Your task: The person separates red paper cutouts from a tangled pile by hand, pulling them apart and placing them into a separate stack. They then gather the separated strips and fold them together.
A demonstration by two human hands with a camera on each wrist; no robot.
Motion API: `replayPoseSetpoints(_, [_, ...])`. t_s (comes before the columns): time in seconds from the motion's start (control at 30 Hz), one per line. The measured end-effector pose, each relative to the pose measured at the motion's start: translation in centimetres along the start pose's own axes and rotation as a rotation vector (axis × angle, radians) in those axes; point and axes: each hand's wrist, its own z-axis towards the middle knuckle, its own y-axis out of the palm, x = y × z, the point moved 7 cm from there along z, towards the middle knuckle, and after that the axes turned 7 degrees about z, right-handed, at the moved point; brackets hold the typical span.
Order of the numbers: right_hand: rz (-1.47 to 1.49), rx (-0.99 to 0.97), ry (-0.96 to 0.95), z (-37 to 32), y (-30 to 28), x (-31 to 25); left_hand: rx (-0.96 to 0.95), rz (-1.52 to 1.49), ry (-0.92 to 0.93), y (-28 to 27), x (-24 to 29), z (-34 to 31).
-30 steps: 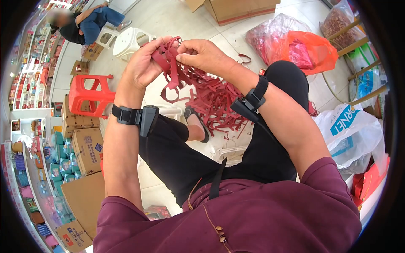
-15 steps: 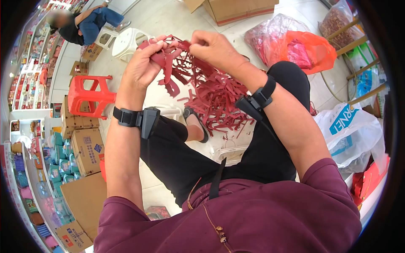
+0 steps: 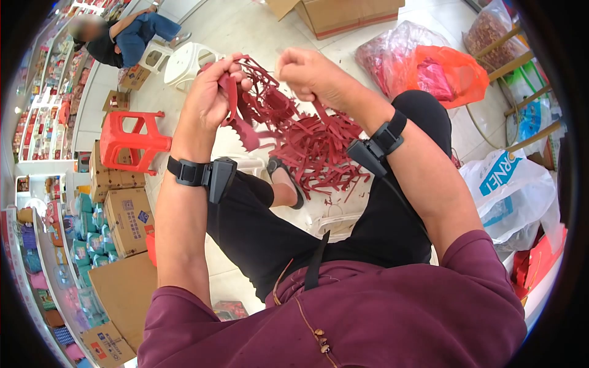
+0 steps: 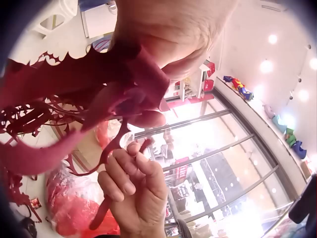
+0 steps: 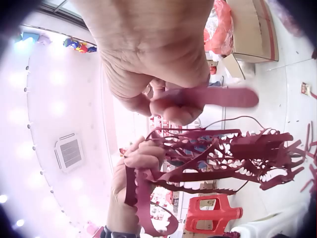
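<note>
In the head view the left hand point(image 3: 210, 95) grips a bunch of dark red cut-out strips point(image 3: 244, 132), some with scalloped edges, which hang from its fingers. Just to the right, the right hand point(image 3: 316, 76) has its fingers curled. The right wrist view shows a smooth red strip point(image 5: 230, 96) pinched in the right hand point(image 5: 158, 59), its rounded end sticking out. A tangle of cut red material point(image 5: 257, 148) trails from the left hand point(image 5: 141, 166) below it. On the floor beneath both hands lies a heap of red strips point(image 3: 319, 147).
A red stool point(image 3: 130, 140) and white stool point(image 3: 183, 64) stand at left, with cardboard boxes point(image 3: 127, 221) and shelves point(image 3: 46, 122) beyond. An open carton point(image 3: 350, 15) is at the top; filled bags point(image 3: 451, 73) lie at right. Another person point(image 3: 132, 34) sits upper left.
The right hand has moved away from the bunch, to the right, and now holds a strip. The left hand keeps its grip while the hanging pieces have shifted.
</note>
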Motion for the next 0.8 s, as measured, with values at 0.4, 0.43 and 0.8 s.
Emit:
replayPoseSetpoints(0.4, [-0.556, 0.021, -0.057, -0.3, 1.3, 2.2, 0.116, -0.129, 0.120, -0.7, 0.9, -0.1])
replayPoseSetpoints(0.43, [-0.494, 0.037, -0.061, -0.1, 1.3, 2.7, 0.104, -0.146, 0.120, -0.4, 0.8, -0.2])
replayPoseSetpoints(0.8, [-0.341, 0.017, 0.003, -0.2, 1.4, 1.9, 0.093, -0.125, 0.117, -1.0, 1.3, 0.3])
